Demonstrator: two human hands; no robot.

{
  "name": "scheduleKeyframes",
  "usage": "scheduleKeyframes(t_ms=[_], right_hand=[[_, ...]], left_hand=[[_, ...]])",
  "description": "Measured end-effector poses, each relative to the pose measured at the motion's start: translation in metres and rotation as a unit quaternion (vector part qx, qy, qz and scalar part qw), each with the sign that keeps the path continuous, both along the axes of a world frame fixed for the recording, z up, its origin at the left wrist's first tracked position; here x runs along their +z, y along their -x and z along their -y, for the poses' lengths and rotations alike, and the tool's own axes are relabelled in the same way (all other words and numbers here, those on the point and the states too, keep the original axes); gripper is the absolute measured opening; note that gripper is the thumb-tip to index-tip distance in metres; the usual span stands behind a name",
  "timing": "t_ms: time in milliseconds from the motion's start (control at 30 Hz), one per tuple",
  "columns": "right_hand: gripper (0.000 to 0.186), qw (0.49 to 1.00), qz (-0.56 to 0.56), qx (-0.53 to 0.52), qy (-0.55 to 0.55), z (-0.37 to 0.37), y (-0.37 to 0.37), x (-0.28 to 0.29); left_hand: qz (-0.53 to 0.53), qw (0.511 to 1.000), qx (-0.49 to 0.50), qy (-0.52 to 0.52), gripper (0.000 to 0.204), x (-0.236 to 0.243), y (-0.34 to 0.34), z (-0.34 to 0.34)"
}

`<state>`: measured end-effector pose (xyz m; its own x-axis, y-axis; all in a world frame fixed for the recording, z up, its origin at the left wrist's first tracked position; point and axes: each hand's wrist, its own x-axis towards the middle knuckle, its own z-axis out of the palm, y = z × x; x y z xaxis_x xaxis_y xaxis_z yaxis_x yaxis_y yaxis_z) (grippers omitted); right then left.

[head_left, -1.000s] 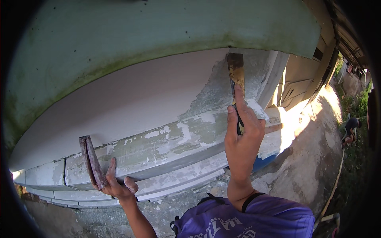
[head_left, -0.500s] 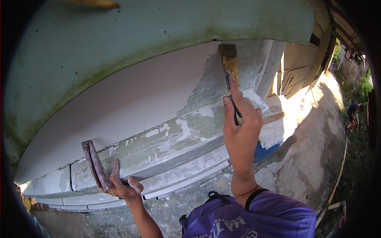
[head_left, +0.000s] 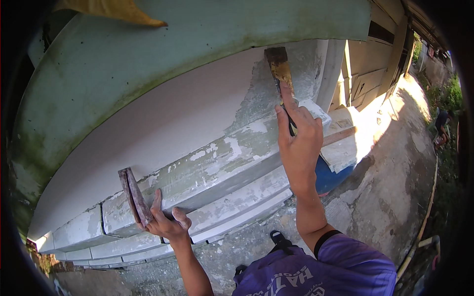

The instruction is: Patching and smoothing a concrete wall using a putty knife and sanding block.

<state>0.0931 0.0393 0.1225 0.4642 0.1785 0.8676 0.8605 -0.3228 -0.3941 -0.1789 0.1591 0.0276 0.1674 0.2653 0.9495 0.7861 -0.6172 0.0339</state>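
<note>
My right hand (head_left: 302, 140) grips a scraper (head_left: 281, 74), its index finger stretched along the yellowed, rusty blade. The dark blade tip lies against a rough grey-green patch (head_left: 254, 98) on the white wall (head_left: 173, 118), just under the overhanging pale green panel (head_left: 187, 34). My left hand (head_left: 170, 224) holds a long, dusty, purplish-brown strip (head_left: 134, 197) that looks folded lengthwise; its exact kind is unclear. Two fingers of that hand stand apart from the strip, near the ledge. Patches of white coating mark the grey-green ledge (head_left: 207, 170) between my hands.
Lower steps of the ledge (head_left: 237, 202) run below my hands. At its right end are pale boards (head_left: 340, 150) and a blue rounded object (head_left: 331, 175). A yellow-brown pointed thing (head_left: 128, 10) hangs over the panel. Another person (head_left: 441, 123) bends beside plants at far right.
The whole view has shifted and turned slightly. The scraper blade tilts a little more leftward, staying on the same patch. Both hands keep their holds. The distant person's outline has changed.
</note>
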Motion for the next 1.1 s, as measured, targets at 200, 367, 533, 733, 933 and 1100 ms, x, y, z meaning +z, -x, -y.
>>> scheduleKeyframes(t_ms=[200,367,533,733,933,1100], right_hand=[[0.045,0.999,0.045,-0.021,-0.02,0.001,-0.006,0.002],[0.046,0.986,-0.021,0.14,-0.084,-0.003,-0.019,-0.003],[0.043,0.998,0.053,-0.035,-0.009,0.0,-0.009,0.003],[0.043,0.999,0.046,-0.022,-0.01,0.0,-0.017,0.004],[0.043,0.997,0.01,0.054,-0.05,-0.004,-0.022,0.004],[0.043,0.998,0.042,-0.008,-0.049,-0.013,-0.018,0.004]], left_hand=[[-0.019,1.0,0.002,0.016,0.052,0.009,0.001,0.007],[-0.01,1.0,-0.003,0.015,0.049,0.008,-0.004,0.006],[0.004,1.0,-0.006,0.025,0.052,0.006,-0.004,0.006],[0.01,1.0,-0.002,0.022,0.052,0.008,-0.006,0.007],[0.028,1.0,0.0,0.004,0.052,0.009,-0.009,0.007],[0.025,1.0,0.002,0.001,0.053,0.011,-0.01,0.008]])
